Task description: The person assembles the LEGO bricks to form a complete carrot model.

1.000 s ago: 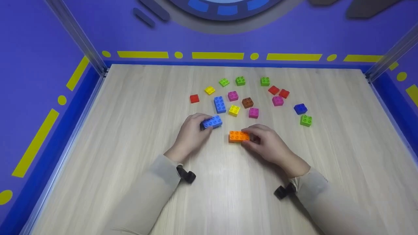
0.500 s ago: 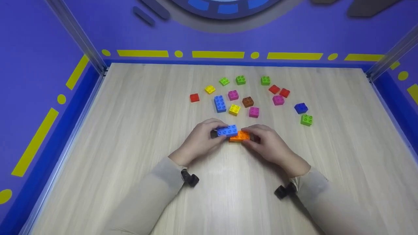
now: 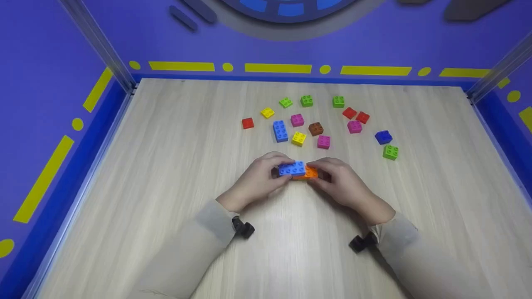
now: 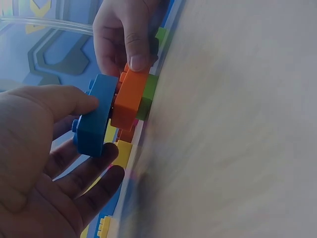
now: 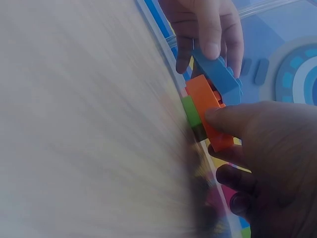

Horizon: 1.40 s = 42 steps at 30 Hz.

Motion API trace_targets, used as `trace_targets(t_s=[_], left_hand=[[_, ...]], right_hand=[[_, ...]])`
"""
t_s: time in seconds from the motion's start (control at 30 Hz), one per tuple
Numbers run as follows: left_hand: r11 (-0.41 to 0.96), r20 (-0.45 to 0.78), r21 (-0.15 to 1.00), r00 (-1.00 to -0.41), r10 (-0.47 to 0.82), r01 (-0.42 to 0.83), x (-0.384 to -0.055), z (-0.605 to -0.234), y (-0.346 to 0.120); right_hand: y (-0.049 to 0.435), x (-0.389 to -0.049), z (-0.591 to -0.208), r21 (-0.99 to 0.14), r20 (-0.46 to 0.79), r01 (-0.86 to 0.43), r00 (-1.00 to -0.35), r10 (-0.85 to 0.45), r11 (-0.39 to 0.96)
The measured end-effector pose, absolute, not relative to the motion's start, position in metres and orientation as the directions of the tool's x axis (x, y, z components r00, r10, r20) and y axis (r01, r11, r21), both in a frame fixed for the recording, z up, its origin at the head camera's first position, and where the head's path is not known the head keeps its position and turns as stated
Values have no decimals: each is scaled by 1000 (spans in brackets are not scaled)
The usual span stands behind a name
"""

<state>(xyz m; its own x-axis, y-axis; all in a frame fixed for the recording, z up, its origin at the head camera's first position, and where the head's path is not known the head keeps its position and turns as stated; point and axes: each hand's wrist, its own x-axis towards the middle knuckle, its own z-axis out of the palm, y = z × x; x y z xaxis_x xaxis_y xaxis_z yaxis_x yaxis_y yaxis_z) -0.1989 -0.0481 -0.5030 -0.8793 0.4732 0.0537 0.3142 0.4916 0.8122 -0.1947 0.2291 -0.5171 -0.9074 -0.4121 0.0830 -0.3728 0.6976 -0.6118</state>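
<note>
My left hand (image 3: 264, 176) pinches a blue eight-stud toy brick (image 3: 292, 168) between thumb and fingers. The blue brick lies over the left part of an orange brick (image 3: 311, 172), which my right hand (image 3: 341, 180) grips at its right end. In the left wrist view, orange studs show in a narrow gap below the blue brick (image 4: 96, 116). The right wrist view shows the blue brick (image 5: 220, 74) tilted against the orange one (image 5: 205, 101). A green brick (image 4: 147, 98) appears directly beneath the orange brick. The fingers hide both outer ends.
Loose bricks lie scattered beyond my hands, including a second blue brick (image 3: 280, 131), a yellow one (image 3: 298, 138), a pink one (image 3: 323, 142) and a brown one (image 3: 316, 128). A green brick (image 3: 390, 152) lies to the right. Purple-blue walls (image 3: 266, 50) enclose the wooden table (image 3: 174, 137).
My left hand has carried the blue brick right and toward me, from beside the orange brick to over its left part. My right hand stays on the orange brick.
</note>
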Motion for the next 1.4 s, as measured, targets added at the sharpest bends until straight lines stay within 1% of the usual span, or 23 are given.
trace_targets(t_s=[0.33,0.6,0.87,1.03,1.2,1.4], left_hand=[[516,35,803,-889,456,297,-198,-503,-49],[496,18,826,-893,450,267,-200,-502,-48],[504,-5,818,-874,486,276,-205,-493,-45],[508,-43,829,-877,478,236,-207,-490,-43],[487,-51,849,-883,466,207,-205,-495,-39],[466,-40,862,-890,455,200,-201,-504,-38]], right_hand=[[225,-194,-518,-622,100,-398,-894,-436,674],[223,-194,-517,-642,96,-391,-895,-436,660],[223,-196,-514,-651,104,-399,-889,-446,646],[225,-198,-513,-656,88,-386,-892,-443,648],[229,-203,-503,-676,23,-339,-897,-442,654],[226,-219,-484,-726,-35,-197,-947,-321,659]])
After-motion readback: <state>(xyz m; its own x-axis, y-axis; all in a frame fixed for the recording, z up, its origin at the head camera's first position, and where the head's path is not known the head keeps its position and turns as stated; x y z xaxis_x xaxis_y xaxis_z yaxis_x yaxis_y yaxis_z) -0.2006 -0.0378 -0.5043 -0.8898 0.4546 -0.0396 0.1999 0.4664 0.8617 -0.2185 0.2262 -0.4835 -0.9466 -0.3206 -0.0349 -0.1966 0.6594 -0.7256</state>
